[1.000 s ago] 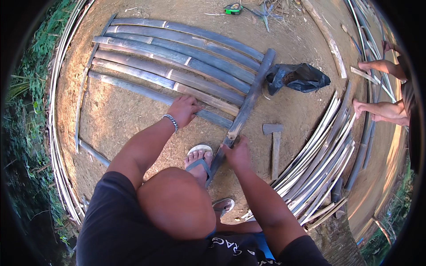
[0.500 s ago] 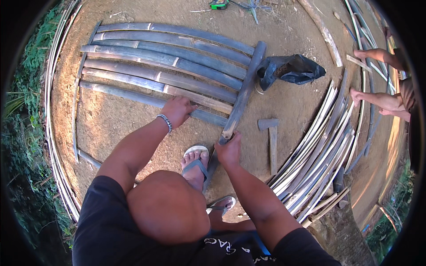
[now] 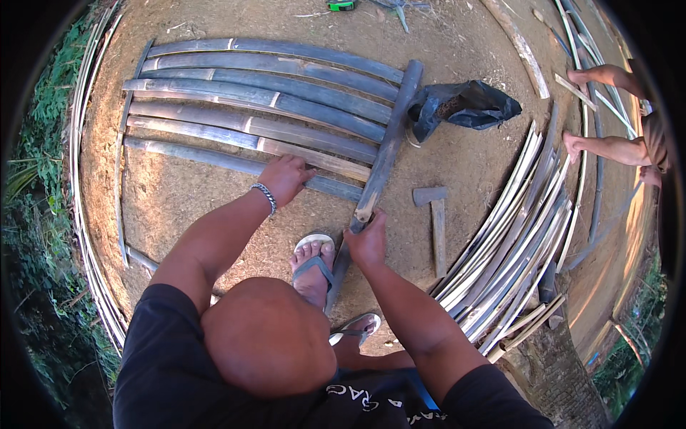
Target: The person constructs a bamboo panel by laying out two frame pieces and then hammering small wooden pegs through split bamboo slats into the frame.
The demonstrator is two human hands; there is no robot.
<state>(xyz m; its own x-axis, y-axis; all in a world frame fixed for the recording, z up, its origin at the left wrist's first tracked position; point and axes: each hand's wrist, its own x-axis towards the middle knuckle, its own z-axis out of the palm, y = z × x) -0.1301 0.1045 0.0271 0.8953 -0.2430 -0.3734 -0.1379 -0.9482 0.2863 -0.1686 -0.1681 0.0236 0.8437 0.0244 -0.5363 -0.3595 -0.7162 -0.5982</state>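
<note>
Several split bamboo slats (image 3: pixel 271 96) lie side by side on the bare earth. A long bamboo crosspiece (image 3: pixel 389 143) lies over their right ends and runs down toward me. My left hand (image 3: pixel 284 179), with a metal bracelet at the wrist, grips the right end of the nearest slat (image 3: pixel 214 159). My right hand (image 3: pixel 368 242) is closed round the lower part of the crosspiece. My sandalled foot (image 3: pixel 312 266) stands just left of that hand, beside the crosspiece.
A hammer (image 3: pixel 434 223) lies on the ground right of my right hand. A black bag (image 3: pixel 468 104) sits beyond it. A heap of thin bamboo strips (image 3: pixel 518 239) curves along the right. Another person's feet (image 3: pixel 607 146) are at the far right. Greenery borders the left.
Both hands keep their hold in the same places. The view has shifted slightly, so the slats and bag sit higher in the picture.
</note>
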